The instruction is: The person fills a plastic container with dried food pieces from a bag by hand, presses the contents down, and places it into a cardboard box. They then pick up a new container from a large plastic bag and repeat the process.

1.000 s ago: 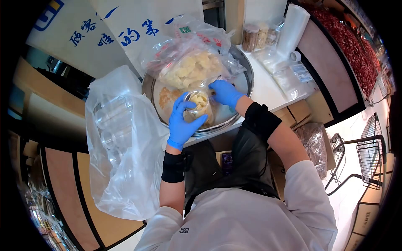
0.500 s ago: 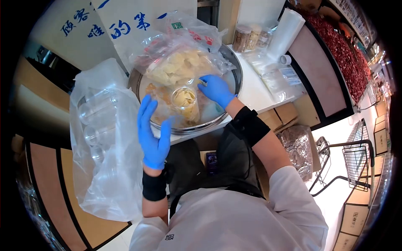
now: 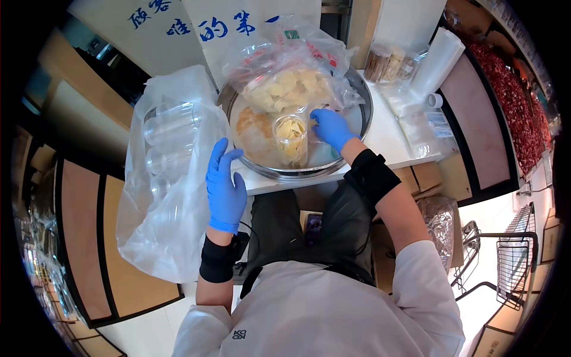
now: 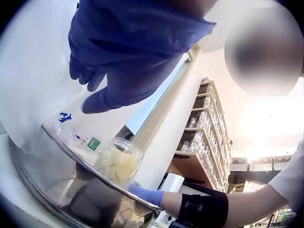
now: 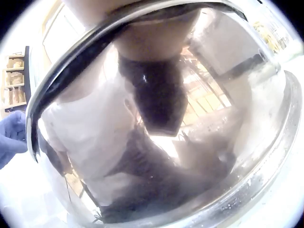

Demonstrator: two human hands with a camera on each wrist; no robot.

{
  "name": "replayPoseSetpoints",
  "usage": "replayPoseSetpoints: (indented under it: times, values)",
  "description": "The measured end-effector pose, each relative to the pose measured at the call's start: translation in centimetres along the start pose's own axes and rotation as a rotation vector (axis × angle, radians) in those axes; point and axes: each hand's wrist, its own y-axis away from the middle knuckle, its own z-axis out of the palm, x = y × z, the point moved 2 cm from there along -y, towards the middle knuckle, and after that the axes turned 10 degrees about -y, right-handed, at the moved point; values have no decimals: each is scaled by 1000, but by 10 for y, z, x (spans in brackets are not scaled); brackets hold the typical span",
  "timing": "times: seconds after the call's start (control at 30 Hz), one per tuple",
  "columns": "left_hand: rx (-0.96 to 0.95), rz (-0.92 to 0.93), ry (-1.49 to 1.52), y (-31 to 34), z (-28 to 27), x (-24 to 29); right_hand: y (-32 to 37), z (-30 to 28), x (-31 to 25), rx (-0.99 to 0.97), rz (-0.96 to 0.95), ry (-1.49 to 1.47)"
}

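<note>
Behind a white worktop (image 3: 388,138), blue lettering marks a pale panel, upper left. Mid-frame, the clear jar (image 3: 290,134) of yellowish slices stands upright in a round metal tray (image 3: 297,174), long axis vertical, mouth upward. The left hand (image 3: 226,193), centre-left, has loosely extended fingers, holding nothing; the right hand (image 3: 333,127) bends its fingers beside the jar, any hold unclear.

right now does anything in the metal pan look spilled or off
Possibly: an orange-brown patch shows in the pan, left of the jar, standing out against paler surroundings. Whether it's a spill is unclear.
</note>
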Motion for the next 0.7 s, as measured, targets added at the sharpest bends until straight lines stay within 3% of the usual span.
replayPoseSetpoints:
  times: [0.13,0.23,0.37,0.43,0.57,0.63,0.7]
  values:
    - [-40,-91,76,15,-38,24,4,-3,-8,84,-88,-4]
    - [-221,-50,81,46,-79,28,-2,-2,-6,-119,-13,23]
    - [-324,-129,266,94,-136,24,-5,0,-7,-143,-38,81]
    - [-401,-288,222,116,-177,17,-9,0,-2,0,-28,-1]
    - [-554,-586,32,148,-278,-2,-9,-4,-5,26,-10,-9]
    - [-533,-609,-135,171,-334,-20,-11,-3,-2,54,29,-61]
    - [-639,-863,-573,194,-411,-59,-14,0,5,33,21,-85]
